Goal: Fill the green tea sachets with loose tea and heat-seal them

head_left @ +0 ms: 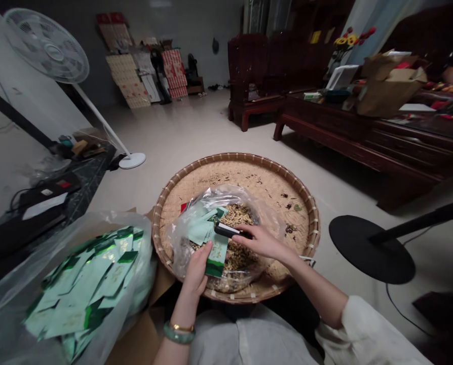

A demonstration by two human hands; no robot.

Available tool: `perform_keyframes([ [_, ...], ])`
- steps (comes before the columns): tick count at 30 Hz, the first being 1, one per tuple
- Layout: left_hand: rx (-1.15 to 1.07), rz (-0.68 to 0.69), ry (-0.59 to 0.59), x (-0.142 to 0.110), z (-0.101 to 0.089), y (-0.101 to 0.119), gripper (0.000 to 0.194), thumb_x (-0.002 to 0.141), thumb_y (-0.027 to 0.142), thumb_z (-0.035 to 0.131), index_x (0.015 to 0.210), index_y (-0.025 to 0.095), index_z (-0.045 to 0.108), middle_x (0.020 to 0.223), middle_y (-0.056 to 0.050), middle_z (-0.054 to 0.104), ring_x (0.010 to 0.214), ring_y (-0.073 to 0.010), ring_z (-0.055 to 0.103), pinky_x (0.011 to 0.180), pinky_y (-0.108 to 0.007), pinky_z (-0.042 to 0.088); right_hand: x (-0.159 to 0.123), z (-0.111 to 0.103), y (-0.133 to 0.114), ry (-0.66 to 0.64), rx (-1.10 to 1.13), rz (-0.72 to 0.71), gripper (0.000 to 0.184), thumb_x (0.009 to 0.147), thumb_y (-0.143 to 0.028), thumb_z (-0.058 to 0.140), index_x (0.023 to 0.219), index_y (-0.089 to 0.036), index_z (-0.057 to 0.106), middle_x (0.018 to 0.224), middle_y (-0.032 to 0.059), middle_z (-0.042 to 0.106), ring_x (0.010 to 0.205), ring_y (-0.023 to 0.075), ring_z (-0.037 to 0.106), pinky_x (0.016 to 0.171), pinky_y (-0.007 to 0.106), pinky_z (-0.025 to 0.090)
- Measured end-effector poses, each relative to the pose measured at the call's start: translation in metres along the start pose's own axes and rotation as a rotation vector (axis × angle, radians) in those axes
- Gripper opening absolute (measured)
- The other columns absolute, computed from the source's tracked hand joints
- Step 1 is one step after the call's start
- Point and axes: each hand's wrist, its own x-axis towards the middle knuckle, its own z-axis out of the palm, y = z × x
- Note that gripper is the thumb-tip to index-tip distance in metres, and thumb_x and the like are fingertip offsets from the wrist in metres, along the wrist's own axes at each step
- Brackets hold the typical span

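Note:
My left hand [196, 268], with a green bangle on its wrist, pinches a green-and-white foil sachet [217, 256] upright. My right hand [259, 242] grips a small black hand tool [226, 231], perhaps a sealer or stapler, at the sachet's top edge. Beneath them a clear plastic bag [226, 198] holds more sachets and dried, tea-like leaves [238, 258]. The bag rests in a round woven bamboo tray [275, 190] scattered with leaf bits. To the lower left, a large clear bag [123, 225] is full of similar green-and-white sachets [84, 294].
Brown cardboard [135, 339] lies under the large bag. A dark counter with cables stands left, beside a white standing fan [47, 48]. A black round stand base [369, 248] sits right. Dark wooden furniture holding a cardboard box [389, 86] lines the right side.

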Motion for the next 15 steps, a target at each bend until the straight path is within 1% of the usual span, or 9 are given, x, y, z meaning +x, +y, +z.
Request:
perform_keyframes([
  [3, 0.045, 0.04, 0.007, -0.0001, -0.0002, -0.0014, 0.051, 0.059, 0.054, 0.076, 0.081, 0.008, 0.072, 0.069, -0.011, 0.073, 0.069, -0.0231, 0.069, 0.063, -0.03, 0.053, 0.0022, 0.0013, -0.0022, -0.019, -0.044, 0.02, 0.055, 0.08, -0.055, 0.058, 0.118, -0.017, 0.064, 0.117, 0.011, 0.067, 0.101, 0.0288, 0.063, 0.084, 0.036, 0.047],
  [5, 0.082, 0.079, 0.018, 0.0004, -0.0005, -0.003, 0.049, 0.06, 0.052, 0.077, 0.082, 0.009, 0.072, 0.073, -0.009, 0.074, 0.07, -0.0211, 0.068, 0.064, -0.028, 0.052, 0.0033, 0.0026, -0.0032, -0.034, -0.072, -0.009, 0.049, 0.08, -0.052, 0.058, 0.115, -0.018, 0.067, 0.112, 0.0096, 0.069, 0.098, 0.0279, 0.064, 0.082, 0.035, 0.047],
  [8, 0.13, 0.136, 0.013, 0.0005, -0.0008, -0.0049, 0.044, 0.059, 0.044, 0.08, 0.087, 0.011, 0.073, 0.076, -0.006, 0.074, 0.069, -0.0177, 0.066, 0.065, -0.025, 0.05, 0.0041, 0.0048, -0.004, -0.046, -0.071, -0.048, 0.041, 0.082, -0.047, 0.057, 0.109, -0.019, 0.069, 0.106, 0.008, 0.071, 0.094, 0.0264, 0.065, 0.078, 0.032, 0.047],
  [12, 0.142, 0.138, 0.022, 0.0001, -0.0013, -0.0052, 0.039, 0.057, 0.04, 0.082, 0.083, 0.011, 0.073, 0.07, -0.004, 0.073, 0.064, -0.016, 0.064, 0.062, -0.024, 0.048, 0.0043, 0.0074, -0.0007, -0.037, -0.006, -0.055, 0.037, 0.083, -0.044, 0.057, 0.105, -0.019, 0.071, 0.101, 0.0069, 0.073, 0.089, 0.0248, 0.066, 0.074, 0.03, 0.045],
  [15, 0.135, 0.128, 0.041, 0.0008, -0.0016, -0.0053, 0.039, 0.056, 0.04, 0.082, 0.08, 0.011, 0.074, 0.07, -0.004, 0.073, 0.065, -0.0165, 0.063, 0.064, -0.025, 0.048, 0.004, 0.0099, 0.0039, -0.033, 0.046, -0.05, 0.035, 0.083, -0.044, 0.058, 0.101, -0.019, 0.073, 0.094, 0.0048, 0.074, 0.082, 0.0237, 0.066, 0.07, 0.029, 0.044],
])
